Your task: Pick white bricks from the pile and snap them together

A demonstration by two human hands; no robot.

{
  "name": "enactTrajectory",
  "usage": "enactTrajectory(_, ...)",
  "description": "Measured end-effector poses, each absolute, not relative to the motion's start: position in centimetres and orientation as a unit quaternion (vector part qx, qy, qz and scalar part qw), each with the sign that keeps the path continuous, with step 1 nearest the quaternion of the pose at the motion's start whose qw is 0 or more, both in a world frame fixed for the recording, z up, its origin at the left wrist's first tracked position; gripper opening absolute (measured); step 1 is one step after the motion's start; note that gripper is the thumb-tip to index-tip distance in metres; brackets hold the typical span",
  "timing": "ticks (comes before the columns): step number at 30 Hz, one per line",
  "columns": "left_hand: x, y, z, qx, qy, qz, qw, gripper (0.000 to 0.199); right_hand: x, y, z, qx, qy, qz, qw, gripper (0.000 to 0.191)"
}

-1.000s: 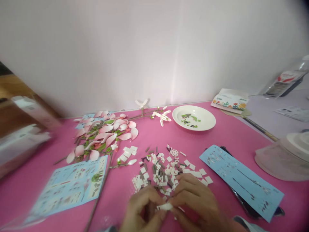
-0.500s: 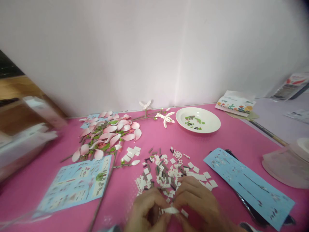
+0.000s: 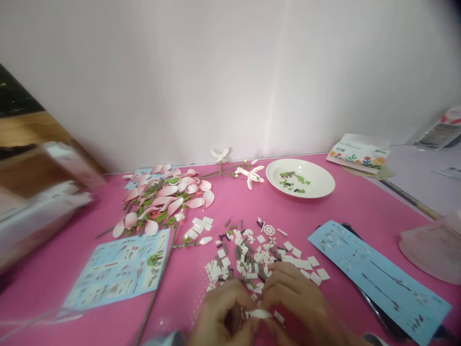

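**Near the camera**
- Left hand [image 3: 223, 312] and right hand [image 3: 298, 300]: both fingers curled and closed together, pinching a curved white petal piece [image 3: 256, 314] between them, low in the view above the near part of the table.
- Small white tile [image 3: 278, 316]: lying just beside the right hand's fingers.

**Middle of the table**
- Loose pile of white and brown building pieces [image 3: 248, 254]: spread directly ahead of the hands, with the right hand touching its near edge.
- Long brown stem [image 3: 158, 283]: lying to the left of the hands.
- Light-blue instruction sheet [image 3: 118, 269]: left of the stem, flat on the pink mat [image 3: 230, 206].
- Light-blue instruction strip [image 3: 378, 278]: right of the pile, resting on a black phone [image 3: 374, 307].

**Far part of the table**
- Heap of pink-and-white magnolia petals [image 3: 165, 202]: with green leaves, left of centre.
- White flower branch [image 3: 250, 175]: beside the heap.
- White plate [image 3: 300, 178]: holding green and dark pieces [image 3: 293, 180].
- Floral printed packet [image 3: 358, 154]: beyond the plate, at the mat's far right corner.
- Translucent pink container [image 3: 432, 250]: at the right edge.
- White box [image 3: 36, 226]: blurred, at the left edge.
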State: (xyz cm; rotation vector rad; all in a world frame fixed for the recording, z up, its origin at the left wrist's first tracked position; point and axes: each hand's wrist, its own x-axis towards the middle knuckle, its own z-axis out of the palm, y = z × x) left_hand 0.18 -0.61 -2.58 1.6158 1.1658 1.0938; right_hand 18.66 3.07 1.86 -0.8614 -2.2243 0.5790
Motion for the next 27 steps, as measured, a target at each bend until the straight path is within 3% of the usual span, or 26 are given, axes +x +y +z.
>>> enactTrajectory(9,0.1,-0.6,-1.0,0.637,0.452,0.464,0.418,0.024,18.6,3.3,2.3,-0.345,-0.84,0.265,0.325,0.011)
enactTrajectory(13,-0.1,-0.8,-0.7,0.524,0.49,0.524,0.459,0.029,19.0,3.5,2.1,-0.343,-0.836,0.287,0.317,0.012)
enactTrajectory(21,0.2,-0.7,-1.1,0.374,0.499,0.582,0.522,0.034,18.7,3.7,2.4,-0.274,-0.912,0.295,0.08,0.017)
enactTrajectory(27,0.1,-0.6,-0.9,0.376,0.499,0.576,0.527,0.033,18.4,3.3,2.3,-0.304,-0.913,0.272,0.014,0.016)
